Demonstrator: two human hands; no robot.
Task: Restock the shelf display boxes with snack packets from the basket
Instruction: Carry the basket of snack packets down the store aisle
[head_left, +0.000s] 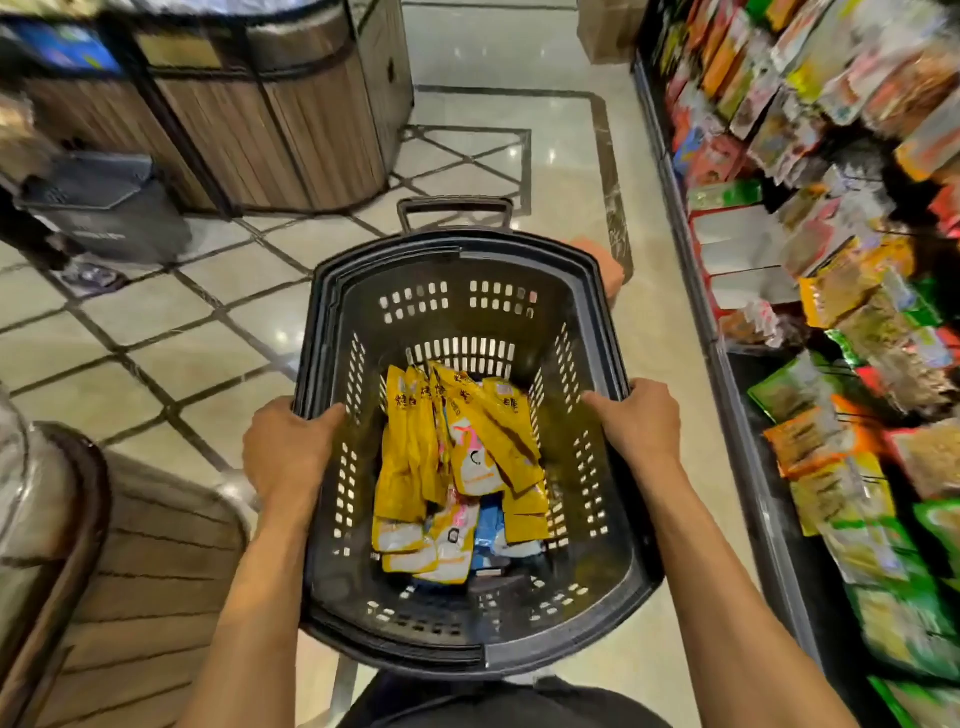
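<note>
- Basket (467, 249): black moulded plastic, oval, with a stepped rim and deep walls pierced by rows of small rectangular slots. It is held above the floor, just left of the shelf. A looped pull handle (454, 208) of the same black plastic stands out beyond its far rim.
- Snack packets (415, 452): flat, glossy foil pouches, mostly mustard yellow with white lower panels and dark printed characters. They are heaped loosely on the basket bottom, leaning and overlapping. A blue packet (488, 525) is partly covered near the bottom of the heap.
- Left hand (283, 447): the basket's left rim is gripped, with the thumb laid inside the wall and the fingers wrapped over the outer edge and clamped on it.
- Right hand (641, 423): the right rim is gripped likewise, thumb inside, fingers curled tight over the outer edge.
- Shelf (737, 384): a dark-edged, tiered unit along the right, blurred. It is packed with crinkled plastic bags (857, 312) in green, orange, yellow and red.
- Display boxes (732, 231): red-edged card trays with pale interiors, seen on the lower tiers among the bags. Their contents cannot be made out.
- Floor (156, 338): polished cream stone tiles, reflective, crossed by dark diagonal inlay lines.
- Round stand (291, 130): vertical brown wood-grain slats in a dark frame, on the floor at the far left.
- Second stand (130, 571): curved horizontal brown slats, at the near left.
</note>
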